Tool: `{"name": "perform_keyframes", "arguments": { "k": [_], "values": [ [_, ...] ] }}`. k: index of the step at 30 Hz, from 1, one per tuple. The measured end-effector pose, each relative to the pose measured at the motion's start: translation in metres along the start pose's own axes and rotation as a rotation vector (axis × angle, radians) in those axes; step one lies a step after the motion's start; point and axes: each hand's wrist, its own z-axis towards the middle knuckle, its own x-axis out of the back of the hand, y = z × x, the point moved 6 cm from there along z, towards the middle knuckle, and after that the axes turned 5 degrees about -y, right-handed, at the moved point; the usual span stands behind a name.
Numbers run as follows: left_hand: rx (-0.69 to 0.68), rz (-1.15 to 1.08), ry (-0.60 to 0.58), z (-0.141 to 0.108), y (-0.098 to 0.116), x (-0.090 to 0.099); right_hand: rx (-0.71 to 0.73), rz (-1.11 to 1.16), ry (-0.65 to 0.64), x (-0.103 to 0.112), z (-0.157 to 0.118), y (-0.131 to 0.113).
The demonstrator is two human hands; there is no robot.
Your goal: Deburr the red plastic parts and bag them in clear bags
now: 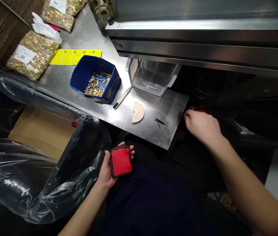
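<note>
My left hand (109, 167) holds a flat, squarish red-and-black case (121, 160), fingers behind it and thumb along its left edge. Off the right end of the metal table (139, 134), my right hand (202, 127) is closed, with part of a red item (198, 108) showing behind its fingers. The kind of that item is hidden. On the table nearest my hands are a nail clipper (159, 121), a pale half-round disc (138, 112) and a slim light-coloured tool (122, 98) with a dark end.
A blue bin (115, 87) holds small brass-coloured parts. Bags of similar parts (34, 49), a white glove (44, 29) and yellow labels (66, 57) lie farther back. A clear tray (151, 78) sits beneath the metal machine edge (190, 46). At left is a plastic-lined box (67, 170).
</note>
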Motion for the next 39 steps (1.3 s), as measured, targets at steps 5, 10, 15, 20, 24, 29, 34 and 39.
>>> {"name": "perform_keyframes", "arguments": {
  "k": [5,10,15,20,24,29,34,39],
  "values": [
    [-0.010,-0.004,0.047,0.009,-0.003,0.010,0.343,-0.237,0.058,-0.067,0.045,0.060],
    [-0.054,0.024,0.066,0.011,-0.007,0.008,0.513,-0.270,0.074,-0.094,0.065,0.072],
    [-0.117,0.182,0.116,0.004,-0.013,0.008,0.683,-0.268,0.115,-0.074,0.022,0.078],
    [-0.189,0.427,0.103,-0.004,-0.018,0.001,0.915,-0.170,-0.151,-0.037,-0.053,0.018],
    [-0.215,0.514,0.113,-0.008,-0.020,-0.002,0.861,-0.004,-0.446,-0.025,-0.091,-0.064],
    [-0.235,0.606,0.123,-0.009,-0.022,0.003,0.756,0.071,-0.542,-0.029,-0.109,-0.127],
    [-0.224,0.600,0.082,-0.010,-0.023,-0.001,0.718,0.075,-0.552,-0.027,-0.114,-0.136],
    [-0.160,0.652,-0.011,-0.016,-0.013,-0.017,0.681,0.063,-0.565,-0.018,-0.114,-0.126]
  ]
}}
